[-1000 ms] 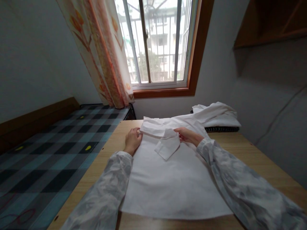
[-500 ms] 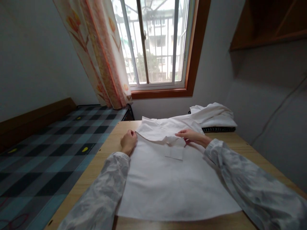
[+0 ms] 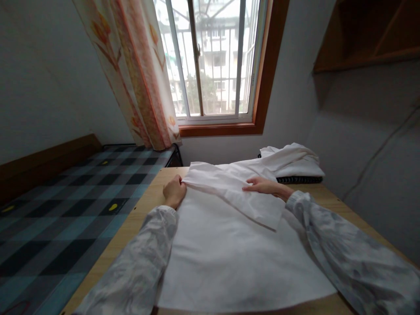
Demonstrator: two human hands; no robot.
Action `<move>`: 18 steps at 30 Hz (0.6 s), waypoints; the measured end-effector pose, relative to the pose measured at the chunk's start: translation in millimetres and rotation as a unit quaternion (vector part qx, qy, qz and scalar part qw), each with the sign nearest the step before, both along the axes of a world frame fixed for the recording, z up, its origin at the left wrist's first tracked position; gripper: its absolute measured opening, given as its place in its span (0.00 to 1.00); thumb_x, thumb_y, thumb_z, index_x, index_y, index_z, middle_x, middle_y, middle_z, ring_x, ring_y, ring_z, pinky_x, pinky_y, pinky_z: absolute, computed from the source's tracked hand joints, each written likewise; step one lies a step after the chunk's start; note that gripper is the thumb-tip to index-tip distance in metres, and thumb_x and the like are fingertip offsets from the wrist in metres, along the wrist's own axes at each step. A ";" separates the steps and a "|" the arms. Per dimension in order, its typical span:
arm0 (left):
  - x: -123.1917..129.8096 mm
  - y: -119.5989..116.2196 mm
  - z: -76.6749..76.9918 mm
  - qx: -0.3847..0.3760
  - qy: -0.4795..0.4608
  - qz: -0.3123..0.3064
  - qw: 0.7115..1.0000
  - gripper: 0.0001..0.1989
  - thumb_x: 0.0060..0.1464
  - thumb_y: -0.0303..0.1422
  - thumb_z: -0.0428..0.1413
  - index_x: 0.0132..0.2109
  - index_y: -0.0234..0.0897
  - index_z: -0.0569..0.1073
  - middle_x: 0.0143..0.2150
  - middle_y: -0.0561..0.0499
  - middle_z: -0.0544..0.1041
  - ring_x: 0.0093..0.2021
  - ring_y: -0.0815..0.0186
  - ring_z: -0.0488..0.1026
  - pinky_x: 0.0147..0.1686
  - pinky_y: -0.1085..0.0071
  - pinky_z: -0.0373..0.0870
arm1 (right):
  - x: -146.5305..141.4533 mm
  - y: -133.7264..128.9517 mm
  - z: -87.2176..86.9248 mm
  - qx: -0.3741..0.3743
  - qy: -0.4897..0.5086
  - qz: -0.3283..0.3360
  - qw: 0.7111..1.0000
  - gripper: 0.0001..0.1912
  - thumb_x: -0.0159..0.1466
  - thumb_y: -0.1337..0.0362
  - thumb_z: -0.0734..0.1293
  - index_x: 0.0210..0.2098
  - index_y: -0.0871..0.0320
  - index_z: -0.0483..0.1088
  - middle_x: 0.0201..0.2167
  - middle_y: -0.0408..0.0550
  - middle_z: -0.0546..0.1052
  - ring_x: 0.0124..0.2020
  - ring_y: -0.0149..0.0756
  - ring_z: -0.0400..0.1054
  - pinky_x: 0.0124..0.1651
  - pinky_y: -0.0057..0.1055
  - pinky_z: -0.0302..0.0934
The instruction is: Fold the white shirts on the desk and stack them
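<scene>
Apparently straightening a flap (image 3: 259, 210) of white cloth (image 3: 243, 267) on the desk (image 3: 154, 192).
Pinching its left corner with the left hand (image 3: 174, 192); touching it with the right hand (image 3: 264, 185), unclear whether pinching; likely calling next for smoothing.

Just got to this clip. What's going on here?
A person is working on a white cloth spread on a wooden table. The left hand grips its left edge, while the right hand rests at a flap lying slantwise over it; whether those fingers pinch the fabric isn't clear. More white fabric lies bunched at the table's far right, on something black.
</scene>
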State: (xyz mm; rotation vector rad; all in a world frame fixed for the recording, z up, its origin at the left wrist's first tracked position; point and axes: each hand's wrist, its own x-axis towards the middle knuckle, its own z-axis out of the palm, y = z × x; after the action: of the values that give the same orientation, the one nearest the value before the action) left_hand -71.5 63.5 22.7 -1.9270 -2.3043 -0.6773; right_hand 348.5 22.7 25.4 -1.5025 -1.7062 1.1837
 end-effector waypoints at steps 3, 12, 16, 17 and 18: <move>-4.7 1.0 -4.6 0.010 0.000 -0.016 1.000 0.07 0.65 0.32 0.54 0.45 0.41 0.78 0.51 0.38 0.85 0.53 0.47 0.81 0.53 0.57 0.70 | 16.8 9.7 -4.9 -0.061 -0.147 0.050 0.986 0.24 0.51 0.47 0.88 0.32 0.56 0.80 0.22 0.47 0.77 0.24 0.40 0.71 0.30 0.34 0.68; -19.6 11.6 -17.0 0.006 -0.207 -0.083 0.975 0.16 0.60 0.30 0.56 0.54 0.40 0.79 0.49 0.44 0.87 0.47 0.56 0.83 0.48 0.65 0.74 | -48.1 66.3 18.0 0.152 -0.184 0.038 0.970 0.16 0.61 0.53 0.83 0.38 0.57 0.81 0.35 0.50 0.85 0.34 0.40 0.75 0.39 0.31 0.66; -22.9 15.2 -23.2 0.041 -0.270 -0.084 0.958 0.15 0.64 0.32 0.51 0.49 0.41 0.81 0.49 0.44 0.87 0.49 0.55 0.83 0.49 0.64 0.75 | -123.6 99.4 12.8 0.178 -0.085 0.041 0.979 0.15 0.68 0.58 0.78 0.51 0.58 0.79 0.49 0.54 0.85 0.45 0.41 0.77 0.51 0.32 0.69; -22.7 15.1 -24.0 0.047 -0.277 -0.077 0.957 0.15 0.66 0.33 0.50 0.46 0.41 0.81 0.49 0.44 0.87 0.49 0.55 0.83 0.49 0.64 0.75 | -141.3 107.4 11.0 0.181 -0.063 0.037 0.981 0.15 0.68 0.59 0.77 0.52 0.58 0.78 0.51 0.55 0.84 0.48 0.41 0.77 0.54 0.34 0.69; -22.1 14.6 -24.5 0.051 -0.280 -0.071 0.956 0.15 0.67 0.35 0.49 0.45 0.41 0.81 0.47 0.44 0.87 0.49 0.55 0.83 0.48 0.65 0.75 | -157.4 115.0 9.5 0.182 -0.050 0.042 0.981 0.15 0.69 0.60 0.76 0.53 0.58 0.78 0.53 0.56 0.83 0.50 0.41 0.77 0.56 0.35 0.69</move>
State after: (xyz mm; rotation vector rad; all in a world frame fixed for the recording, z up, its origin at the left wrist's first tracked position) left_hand -93.6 78.1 -1.7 -2.0683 -2.3500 -1.4975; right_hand 191.1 137.7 34.8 -1.2923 -1.9442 0.7887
